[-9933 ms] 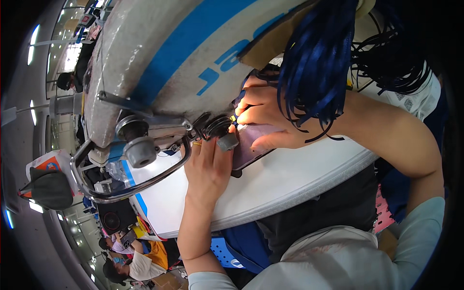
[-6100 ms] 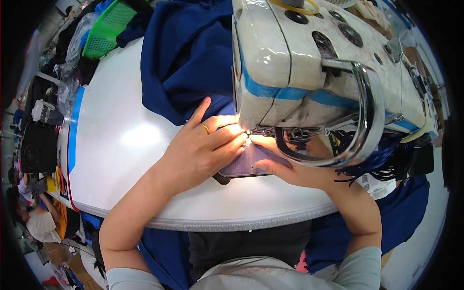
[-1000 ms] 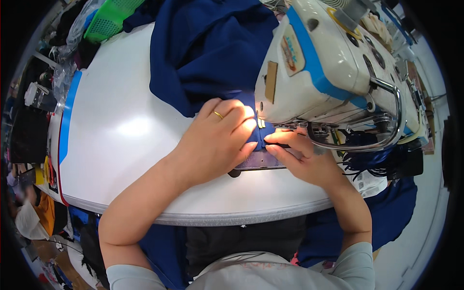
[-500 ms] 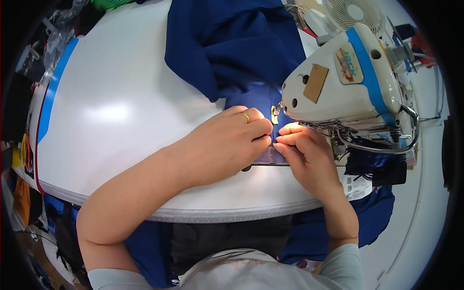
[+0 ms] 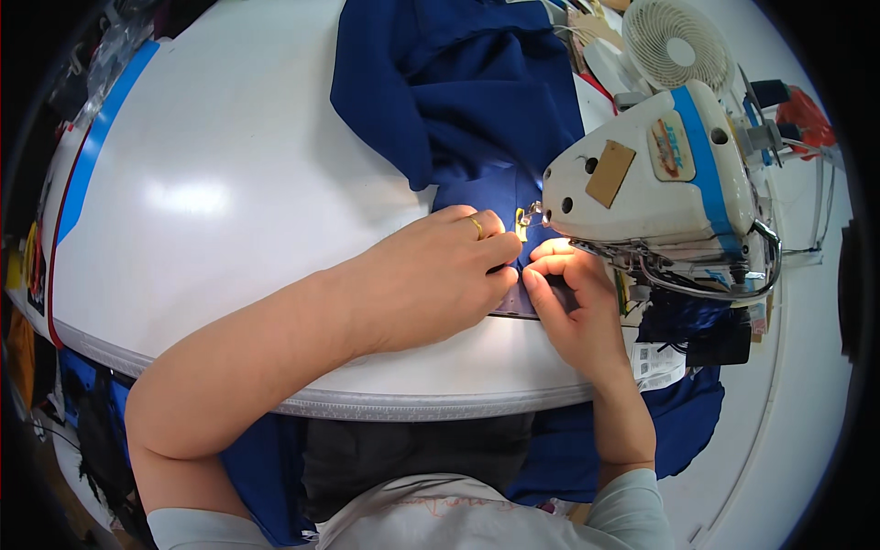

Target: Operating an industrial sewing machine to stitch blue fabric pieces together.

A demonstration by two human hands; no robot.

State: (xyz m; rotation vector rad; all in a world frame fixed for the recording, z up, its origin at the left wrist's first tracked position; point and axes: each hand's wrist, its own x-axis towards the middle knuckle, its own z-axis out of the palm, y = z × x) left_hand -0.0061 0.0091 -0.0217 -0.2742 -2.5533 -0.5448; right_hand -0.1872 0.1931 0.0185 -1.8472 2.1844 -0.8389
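Observation:
Dark blue fabric [image 5: 458,101] runs from the far side of the white table down under the sewing machine head [image 5: 642,183]. Its near part lies flat by the lit needle area, where a small yellow piece [image 5: 521,225] sits beside the metal presser foot [image 5: 529,214]. My left hand [image 5: 440,270], with a ring on one finger, is closed on the fabric just left of and nearer than the foot. Thumb and fingers of my right hand [image 5: 582,298] pinch the fabric's near edge to the right, below the machine head. The fingertips of both hands almost meet; the cloth between them is mostly hidden.
The white tabletop [image 5: 202,229] spreads to the left, with a measuring tape strip [image 5: 367,406] along its curved near edge. A white fan [image 5: 680,48] stands behind the machine. More dark blue fabric [image 5: 678,422] hangs at the lower right. Blue tape [image 5: 105,137] marks the left side.
The whole view has shifted slightly, with the machine now a little lower and to the right. Both hands stay at the fabric near the presser foot, their fingers slightly rearranged.

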